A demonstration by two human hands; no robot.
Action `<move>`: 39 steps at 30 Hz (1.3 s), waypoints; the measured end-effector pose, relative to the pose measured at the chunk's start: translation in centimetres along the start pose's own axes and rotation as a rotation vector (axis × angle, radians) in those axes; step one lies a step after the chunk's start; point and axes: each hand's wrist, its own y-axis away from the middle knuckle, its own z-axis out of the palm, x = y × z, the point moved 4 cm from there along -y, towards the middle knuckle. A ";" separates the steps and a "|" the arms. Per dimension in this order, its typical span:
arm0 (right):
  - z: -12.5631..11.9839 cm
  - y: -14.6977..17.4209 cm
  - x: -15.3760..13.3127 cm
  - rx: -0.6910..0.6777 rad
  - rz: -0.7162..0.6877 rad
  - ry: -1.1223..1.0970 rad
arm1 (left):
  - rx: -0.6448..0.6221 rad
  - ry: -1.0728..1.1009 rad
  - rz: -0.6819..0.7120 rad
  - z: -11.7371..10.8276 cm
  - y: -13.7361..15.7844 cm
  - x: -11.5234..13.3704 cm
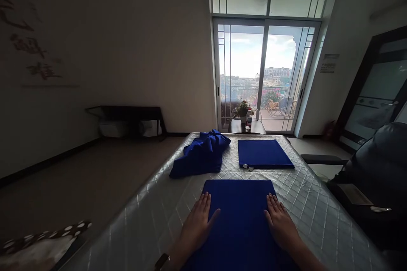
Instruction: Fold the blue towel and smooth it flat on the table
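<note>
A flat blue rectangle of folded cloth (240,228) lies right in front of me on a quilted silvery cover (152,207). Flat on its left edge rests my left hand (199,220), fingers out straight and thumb spread inward. Along the right edge my right hand (280,219) lies the same way, palm down. Neither hand grasps anything. Beyond them on the right is a second flat folded blue cloth (265,153), with small white tags at its near edge. To its left sits a crumpled blue cloth (203,154) in a loose heap.
Past the far edge stands a small table (237,127) with a potted plant (243,109) and a bottle (248,119). A dark chair (378,169) is close on the right. At lower left lies a polka-dotted fabric (47,235). Sliding glass doors (263,76) fill the back.
</note>
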 end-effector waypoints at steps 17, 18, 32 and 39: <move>-0.4 -7.1 0.9 0.083 0.027 0.006 | -0.037 0.057 -0.031 0.3 -0.1 -0.5; 0.0 -7.2 1.1 0.086 0.032 0.005 | -0.036 0.058 -0.032 0.3 0.0 -0.4; 0.6 -7.4 1.6 0.094 0.036 -0.010 | -0.122 -0.027 0.077 0.6 -2.9 5.9; 0.3 -6.9 1.6 0.065 -0.027 0.071 | 0.003 0.128 0.454 3.8 -8.2 19.2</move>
